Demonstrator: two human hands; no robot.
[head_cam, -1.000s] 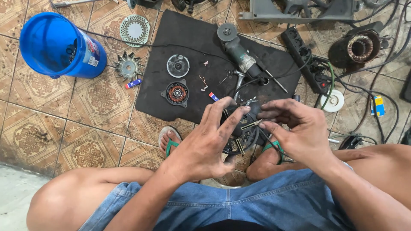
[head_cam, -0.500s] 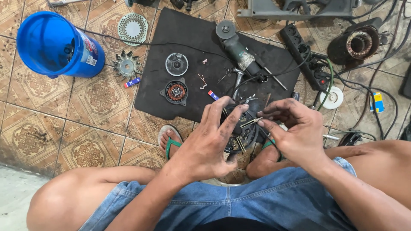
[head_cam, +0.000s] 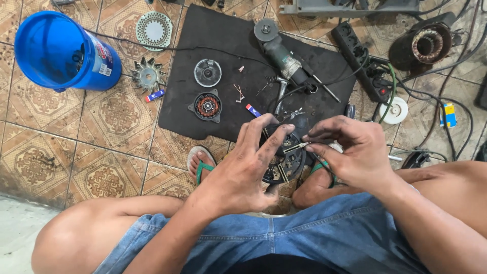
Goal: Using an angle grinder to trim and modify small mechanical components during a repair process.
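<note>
seated person, head view looking down past knees in blue denim shorts point(head_cam: 314, 238).

left hand point(head_cam: 243, 172): fingers spread wide, draped over the near side of a round black motor part point(head_cam: 284, 157), steadying it. grime on the fingers. the part sits low in front of the person, just above the feet, at the near edge of the black mat point(head_cam: 228, 50).

right hand point(head_cam: 355, 152): fingers pinched narrow around a small thin metal tool point(head_cam: 297, 147), tip resting on the face of the motor part. what sort of tool, cannot tell; too small.

feet in green-strapped sandals point(head_cam: 200, 165) on patterned floor tiles point(head_cam: 101, 127), either side of the part.

on the mat: angle grinder point(head_cam: 281, 50) with its cord, a copper-wound coil piece point(head_cam: 207, 106), a round clear-looking cover point(head_cam: 208, 72), small loose bits of wire.

off the mat, left: blue bucket point(head_cam: 61, 50) lying on its side, a pale round grille point(head_cam: 153, 30), a small fan wheel point(head_cam: 147, 76).

right: black power strip point(head_cam: 362, 56), tangled cables, a larger motor with copper windings point(head_cam: 428, 43), a white disc point(head_cam: 394, 110).
</note>
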